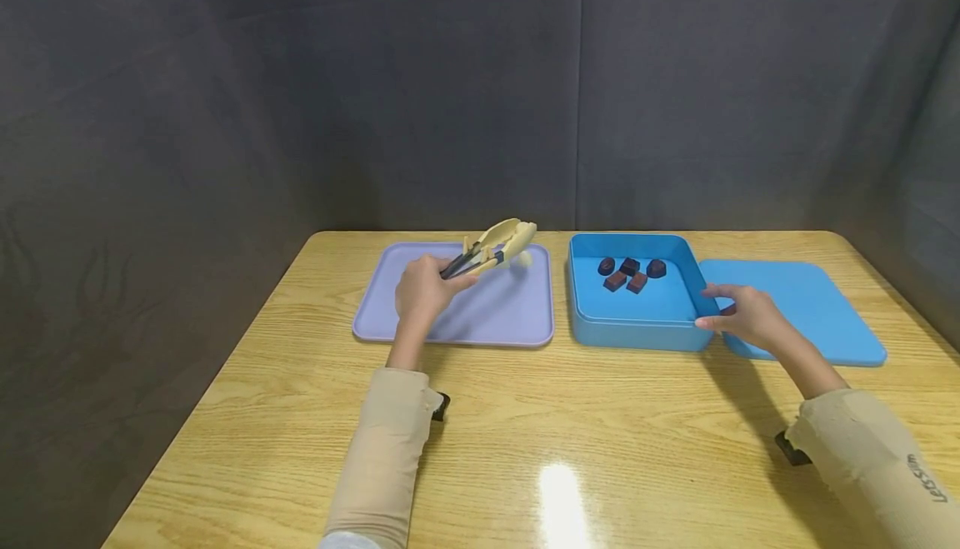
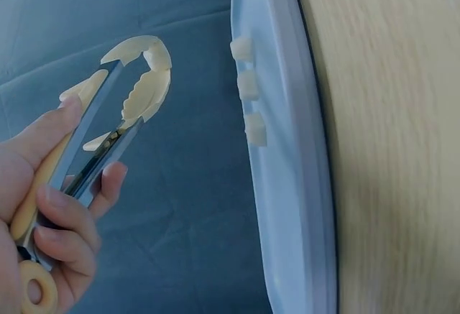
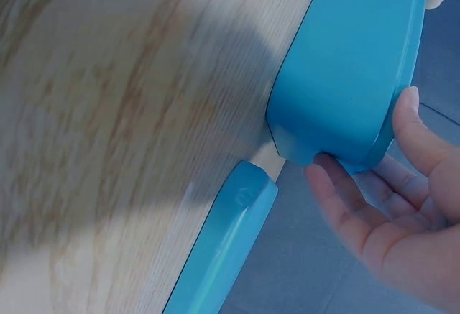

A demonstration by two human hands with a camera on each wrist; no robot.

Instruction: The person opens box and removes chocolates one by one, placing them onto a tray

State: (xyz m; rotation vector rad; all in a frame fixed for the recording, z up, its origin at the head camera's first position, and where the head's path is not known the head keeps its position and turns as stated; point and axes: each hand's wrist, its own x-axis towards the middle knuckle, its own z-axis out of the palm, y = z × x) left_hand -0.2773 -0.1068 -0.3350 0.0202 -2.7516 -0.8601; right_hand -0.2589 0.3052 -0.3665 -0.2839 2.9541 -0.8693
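Observation:
My left hand (image 1: 422,286) holds a pair of tongs (image 2: 108,134) with cream scalloped tips and metal arms, above the lilac tray (image 1: 480,324). The tips come close together; whether anything sits between them I cannot tell. Several pale pieces (image 2: 248,85) lie on the tray in the left wrist view, partly hidden by the tongs in the head view. My right hand (image 1: 750,316) grips the near right corner of the blue box (image 1: 637,334), thumb at the rim and fingers against the outside wall. Inside the box lie several dark and brown chocolates (image 1: 630,267).
A flat blue lid (image 1: 817,316) rests on the wooden table (image 1: 510,416), right of the box and partly behind my right hand. Grey cloth (image 1: 465,99) hangs behind the table and along its sides.

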